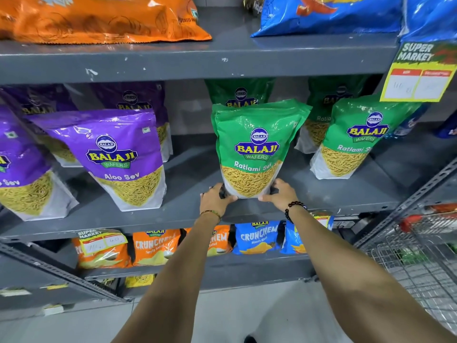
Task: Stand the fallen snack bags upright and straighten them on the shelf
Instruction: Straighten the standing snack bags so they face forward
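A green Ratlami Sev bag (254, 147) stands upright near the front edge of the grey middle shelf (188, 179). My left hand (215, 198) grips its lower left corner and my right hand (282, 194) grips its lower right corner. Another green bag (356, 137) stands to the right, leaning a little. More green bags (241, 91) stand behind. On the left, a purple Aloo Sev bag (118, 154) stands tilted, with a second purple bag (22, 169) at the far left edge.
Orange (99, 18) and blue (329, 13) bags lie on the shelf above. A yellow price tag (418, 73) hangs at the upper right. Orange and blue Crunchem packs (257, 237) fill the shelf below. A wire shopping cart (415, 248) stands at the right.
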